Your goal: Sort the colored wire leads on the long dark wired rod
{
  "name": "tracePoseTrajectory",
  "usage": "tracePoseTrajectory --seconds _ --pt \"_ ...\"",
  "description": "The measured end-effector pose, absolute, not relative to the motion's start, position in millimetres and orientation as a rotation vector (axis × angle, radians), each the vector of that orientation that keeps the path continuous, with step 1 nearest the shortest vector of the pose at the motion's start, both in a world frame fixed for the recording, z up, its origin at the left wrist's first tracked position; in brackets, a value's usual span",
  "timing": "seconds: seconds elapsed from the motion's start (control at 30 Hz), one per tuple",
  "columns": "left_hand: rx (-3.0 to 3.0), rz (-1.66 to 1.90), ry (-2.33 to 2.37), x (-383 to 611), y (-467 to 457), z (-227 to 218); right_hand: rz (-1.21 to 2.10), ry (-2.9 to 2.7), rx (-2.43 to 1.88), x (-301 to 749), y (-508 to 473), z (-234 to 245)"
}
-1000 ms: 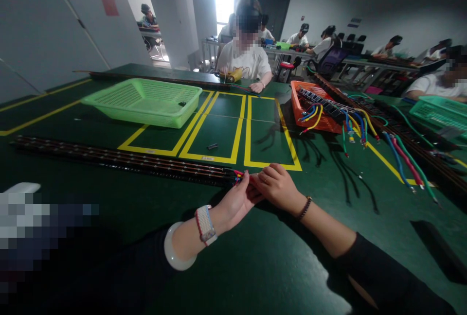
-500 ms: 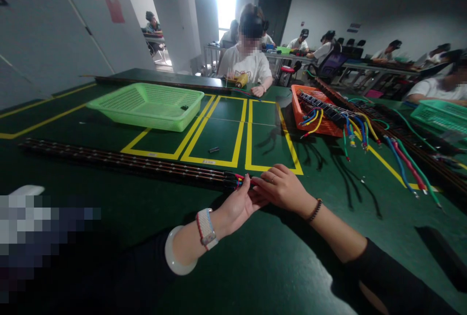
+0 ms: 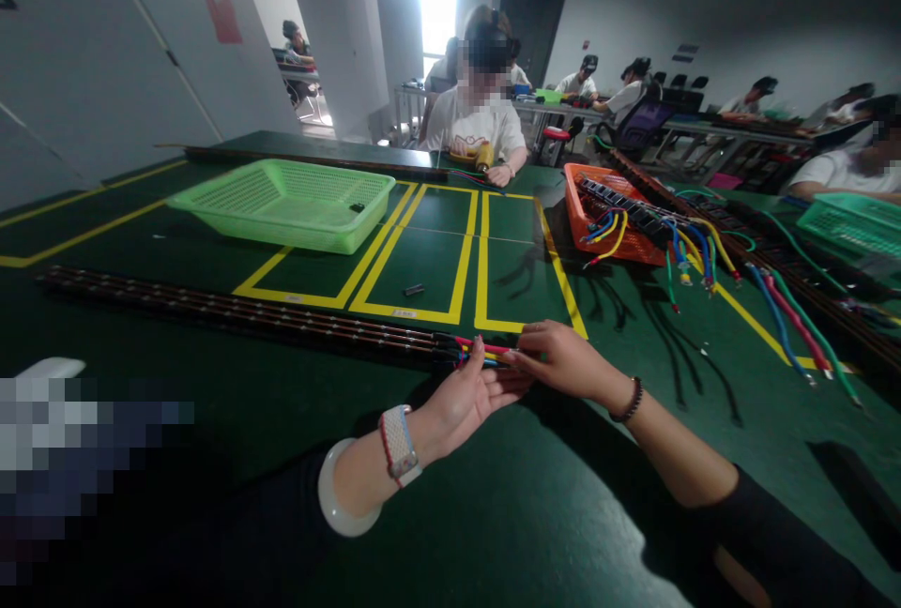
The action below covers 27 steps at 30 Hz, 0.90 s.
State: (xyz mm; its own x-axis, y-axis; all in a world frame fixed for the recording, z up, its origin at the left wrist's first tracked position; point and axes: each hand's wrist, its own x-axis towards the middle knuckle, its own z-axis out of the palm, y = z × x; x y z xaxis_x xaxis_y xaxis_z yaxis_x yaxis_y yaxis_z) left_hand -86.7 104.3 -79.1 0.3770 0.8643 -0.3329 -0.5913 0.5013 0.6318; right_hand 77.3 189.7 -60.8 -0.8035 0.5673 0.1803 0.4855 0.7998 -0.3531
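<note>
A long dark rail (image 3: 232,312) lies across the green table in front of me, with red, yellow and blue wires (image 3: 485,350) coming out of its right end. My left hand (image 3: 468,397) rests at that end, thumb on the wires and fingers under them. My right hand (image 3: 563,359) pinches the free ends of the wires a little to the right, fingers closed on them.
A light green basket (image 3: 288,205) stands at the back left, an orange basket (image 3: 605,214) with wired rails at the back right. Yellow tape boxes (image 3: 457,251) mark the table middle; a small dark part (image 3: 413,289) lies inside one. Other people sit at the far edge and tables beyond.
My right hand has moved right, away from the left hand, drawing the coloured wires out of the rail end. My left hand stays at the rail end.
</note>
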Motion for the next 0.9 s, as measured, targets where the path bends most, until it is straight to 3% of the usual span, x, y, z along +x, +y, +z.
tracePoseTrajectory --seconds 0.13,0.23,0.63,0.9 --pt "0.5 0.964 0.756 -88.0 103.4 -77.9 1.061 -2.25 -1.017 75.7 196.8 -79.8" --pt "0.545 0.961 0.749 -87.0 104.2 -82.3 1.281 -1.967 -1.075 71.1 199.2 -93.2" --pt "0.491 0.92 0.687 -87.9 103.9 -80.4 1.239 -1.632 -1.105 53.8 204.8 -105.2" --pt "0.413 0.942 0.719 -86.2 106.1 -85.5 0.996 -1.971 -1.165 69.2 203.1 -103.7"
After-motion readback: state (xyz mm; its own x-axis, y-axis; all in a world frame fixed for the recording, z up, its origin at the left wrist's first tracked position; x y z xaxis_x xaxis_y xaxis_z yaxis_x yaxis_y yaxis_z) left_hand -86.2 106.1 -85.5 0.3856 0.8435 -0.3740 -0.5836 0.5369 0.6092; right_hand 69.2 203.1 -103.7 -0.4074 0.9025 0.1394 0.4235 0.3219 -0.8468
